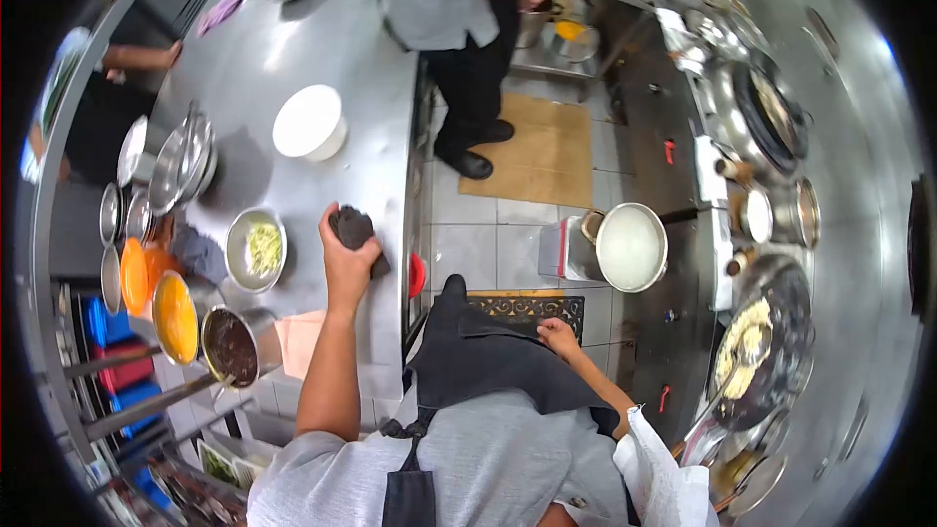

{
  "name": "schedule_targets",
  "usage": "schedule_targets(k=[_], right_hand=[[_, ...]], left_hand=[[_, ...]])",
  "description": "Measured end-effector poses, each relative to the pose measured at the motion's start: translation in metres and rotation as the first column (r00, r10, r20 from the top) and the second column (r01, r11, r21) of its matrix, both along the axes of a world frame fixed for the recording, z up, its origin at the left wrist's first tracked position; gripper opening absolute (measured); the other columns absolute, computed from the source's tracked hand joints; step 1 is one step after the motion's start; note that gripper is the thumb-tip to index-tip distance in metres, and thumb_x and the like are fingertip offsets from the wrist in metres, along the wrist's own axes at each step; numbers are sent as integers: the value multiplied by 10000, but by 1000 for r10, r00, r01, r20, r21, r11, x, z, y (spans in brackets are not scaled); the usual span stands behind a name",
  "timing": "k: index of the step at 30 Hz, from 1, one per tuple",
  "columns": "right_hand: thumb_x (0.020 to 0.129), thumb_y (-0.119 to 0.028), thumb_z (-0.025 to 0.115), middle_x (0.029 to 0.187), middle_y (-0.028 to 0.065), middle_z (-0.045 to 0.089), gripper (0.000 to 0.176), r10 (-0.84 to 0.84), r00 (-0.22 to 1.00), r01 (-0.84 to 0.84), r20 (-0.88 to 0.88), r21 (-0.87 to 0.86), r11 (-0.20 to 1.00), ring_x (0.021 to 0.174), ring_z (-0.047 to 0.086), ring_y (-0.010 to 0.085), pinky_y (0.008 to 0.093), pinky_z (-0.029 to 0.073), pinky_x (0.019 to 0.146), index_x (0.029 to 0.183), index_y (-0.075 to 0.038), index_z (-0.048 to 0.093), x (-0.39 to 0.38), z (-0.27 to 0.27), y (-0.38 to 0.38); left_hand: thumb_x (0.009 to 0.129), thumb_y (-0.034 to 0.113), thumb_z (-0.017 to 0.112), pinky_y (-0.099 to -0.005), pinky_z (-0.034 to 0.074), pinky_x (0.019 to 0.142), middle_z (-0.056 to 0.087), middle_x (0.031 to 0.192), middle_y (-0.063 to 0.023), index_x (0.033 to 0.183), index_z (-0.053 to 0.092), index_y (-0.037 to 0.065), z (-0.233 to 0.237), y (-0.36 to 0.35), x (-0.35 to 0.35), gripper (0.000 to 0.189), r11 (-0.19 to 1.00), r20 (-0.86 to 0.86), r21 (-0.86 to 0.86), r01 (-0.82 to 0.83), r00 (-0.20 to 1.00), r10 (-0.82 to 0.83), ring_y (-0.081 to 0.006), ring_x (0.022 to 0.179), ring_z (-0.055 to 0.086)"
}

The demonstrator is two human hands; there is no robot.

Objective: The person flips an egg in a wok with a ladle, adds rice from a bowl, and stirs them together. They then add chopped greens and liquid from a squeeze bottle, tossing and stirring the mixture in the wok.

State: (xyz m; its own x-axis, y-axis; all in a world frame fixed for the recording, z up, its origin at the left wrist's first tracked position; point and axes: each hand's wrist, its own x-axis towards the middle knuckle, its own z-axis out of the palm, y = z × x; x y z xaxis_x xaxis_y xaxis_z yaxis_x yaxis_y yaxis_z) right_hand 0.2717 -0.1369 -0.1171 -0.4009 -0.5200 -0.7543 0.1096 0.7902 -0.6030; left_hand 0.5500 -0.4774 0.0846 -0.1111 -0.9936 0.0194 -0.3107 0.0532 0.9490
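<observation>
My left hand [348, 259] is closed around a dark, bunched cloth [355, 225] on the steel counter [342, 171]. Left of it stands a metal bowl [283, 246] with pale green shreds [264, 249]. Beyond, a white bowl [310, 124] rests on the same surface. My right hand [558, 339] hangs in front of my dark apron [508, 356], above the floor mat [532, 310]. Its fingers are curled in, and whether they hold anything is hidden.
Another person [449, 20] stands ahead in the aisle; a co-worker's arm [142, 57] reaches over the counter's far left side. A pot of whitish liquid [631, 247] stands right of the aisle. On the stove side, a wok [781, 351] holds yellowish food and a ladle. Pots of orange [176, 317] and dark sauce [234, 344] line the left.
</observation>
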Motion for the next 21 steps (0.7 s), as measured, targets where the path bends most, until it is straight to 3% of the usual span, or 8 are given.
schedule_targets(k=[4,6,10,11,14,16,18,21], right_hand=[[828,-213,718,812,45,679,198,172,980,-170,-102,23,985,761,645,149,309,513,720,915,-43,668,-14,-87,27],[831,-206,719,790,50,673,202,201,972,-208,-118,-51,977,752,629,149,315,512,717,946,-49,665,-22,-62,-3],[896,-190,656,717,52,630,212,-3,997,1,73,22,1000,578,596,145,277,494,502,1064,-68,610,-34,-21,-63],[899,-195,651,711,48,628,209,-48,994,40,100,77,996,529,581,136,276,485,456,1063,-73,608,-35,-6,-77],[907,-186,640,722,38,614,251,-49,992,36,116,109,993,532,566,115,262,472,461,1125,-78,580,-43,11,-107],[913,-176,631,737,33,612,256,-20,993,21,120,-12,1000,548,563,111,247,461,476,1142,-77,574,-38,21,-127],[919,-162,624,757,29,614,282,67,994,-54,82,-150,987,590,567,106,233,455,514,1179,-71,564,-31,41,-153],[914,-135,624,790,35,620,372,198,965,-258,-173,-477,840,674,578,115,257,467,611,1272,-81,538,4,126,-201]], left_hand=[[696,85,683,-341,451,921,530,1203,-193,1428,277,21,11,-33,31,839,987,79,95,-130,989,122,-266,1006,581],[691,87,692,-334,449,924,529,1209,-204,1445,251,10,14,-36,41,877,958,122,140,-252,964,236,-270,1010,581],[678,96,710,-341,451,928,531,1229,-228,1490,170,3,13,-12,61,979,926,202,233,-297,946,252,-293,1034,584],[671,94,711,-352,458,925,558,1212,-231,1502,145,7,-20,-10,78,1009,953,300,82,-293,919,256,-307,1049,595],[686,130,717,-373,472,912,592,1174,-255,1447,252,3,-11,-9,79,901,916,330,209,-343,906,264,-342,1032,620],[698,162,714,-402,484,894,612,1124,-282,1382,326,2,-6,-7,70,803,924,476,94,-370,832,284,-392,1010,628],[698,192,727,-436,498,861,639,1046,-277,1341,369,10,4,1,59,758,954,535,2,-298,807,251,-425,969,632],[677,186,766,-445,509,823,652,1006,-243,1318,399,26,14,15,38,756,993,535,-94,70,845,-9,-408,928,644]])
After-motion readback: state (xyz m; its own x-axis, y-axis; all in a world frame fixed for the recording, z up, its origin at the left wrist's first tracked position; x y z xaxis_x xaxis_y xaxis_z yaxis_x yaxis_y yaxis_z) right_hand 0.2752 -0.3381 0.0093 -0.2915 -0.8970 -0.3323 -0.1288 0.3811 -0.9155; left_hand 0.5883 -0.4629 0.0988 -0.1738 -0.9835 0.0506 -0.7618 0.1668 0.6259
